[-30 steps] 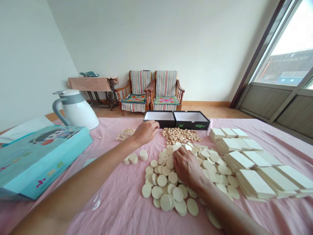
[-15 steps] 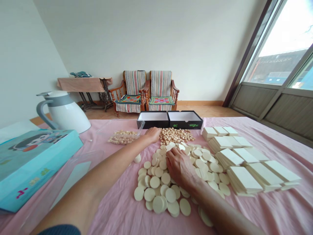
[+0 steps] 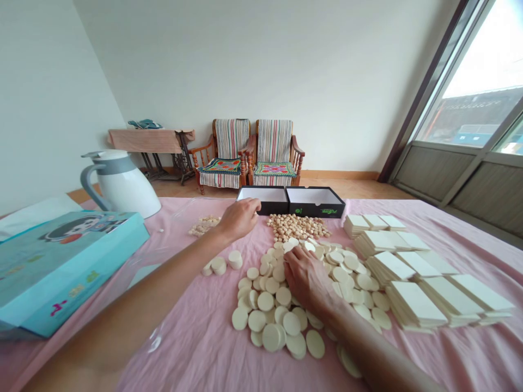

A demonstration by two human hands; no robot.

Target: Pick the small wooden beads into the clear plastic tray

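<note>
My left hand (image 3: pixel 240 219) is raised in front of the black boxes, left of a pile of small wooden pieces (image 3: pixel 296 227). Its fingers are pinched together; what is between them is too small or hidden to name. On a broad heap of pale round discs (image 3: pixel 266 301) rests my right hand (image 3: pixel 308 275), fingers bent and slightly apart, touching the discs. Short stacks of discs (image 3: pixel 235 258) stand left of the heap, partly behind my left forearm. A clear plastic tray with more small wooden pieces (image 3: pixel 203 225) lies beyond that arm.
Stacks of pale rectangular cards (image 3: pixel 417 305) stand in rows on the right. Two open black boxes (image 3: pixel 314 209) sit at the table's far edge. On the left are a turquoise box (image 3: pixel 81 277) and a white jug (image 3: pixel 131 188). Pink cloth (image 3: pixel 196 348) covers the table.
My left hand has lifted away from the wooden pieces and moved left, and its forearm now uncovers short disc stacks. The view has shifted slightly; my right hand stays on the heap.
</note>
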